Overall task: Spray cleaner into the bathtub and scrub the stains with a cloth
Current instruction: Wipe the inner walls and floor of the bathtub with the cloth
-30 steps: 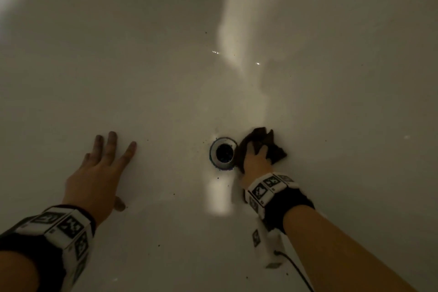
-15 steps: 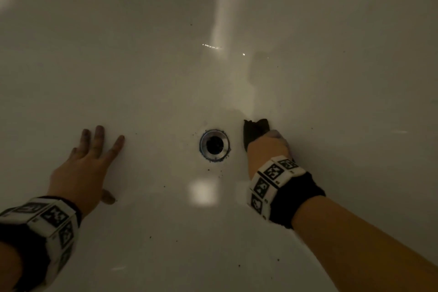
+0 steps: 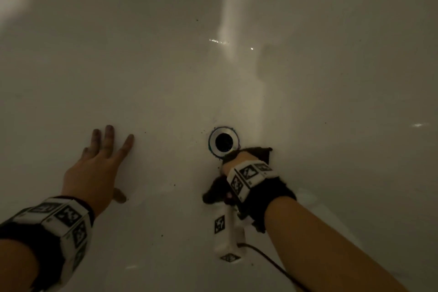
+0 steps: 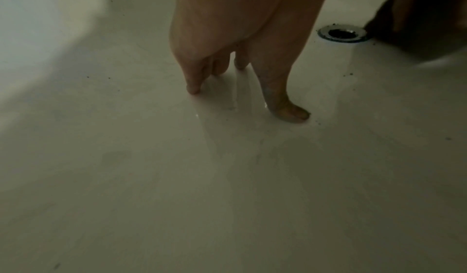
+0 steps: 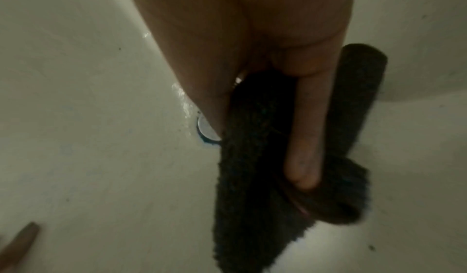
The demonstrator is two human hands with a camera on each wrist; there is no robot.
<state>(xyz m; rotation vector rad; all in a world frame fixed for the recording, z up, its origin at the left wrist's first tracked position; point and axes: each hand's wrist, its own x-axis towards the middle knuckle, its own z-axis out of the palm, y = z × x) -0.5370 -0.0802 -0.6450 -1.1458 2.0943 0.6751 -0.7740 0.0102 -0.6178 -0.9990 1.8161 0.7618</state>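
The white bathtub [image 3: 166, 78] fills the head view, with its chrome drain [image 3: 224, 141] near the middle. My right hand [image 3: 237, 160] grips a dark, bunched cloth [image 3: 262, 153] against the tub floor just right of and nearer than the drain. In the right wrist view the cloth [image 5: 257, 157] wraps round my fingers [image 5: 305, 137] and covers most of the drain [image 5: 206, 129]. My left hand [image 3: 104, 149] lies flat on the tub floor left of the drain, fingers spread, holding nothing. The left wrist view shows its fingertips [image 4: 193, 88] touching the wet floor.
Small dark specks [image 3: 162, 234] dot the tub floor around the drain and in front of it. The tub walls rise on the left, right and far side. A white wrist-camera mount [image 3: 227, 232] with a cable [image 3: 260, 253] hangs below my right wrist.
My right hand has dragged the cloth from the far right of the drain back toward me, to the drain's near right edge. My left hand has stayed flat in place.
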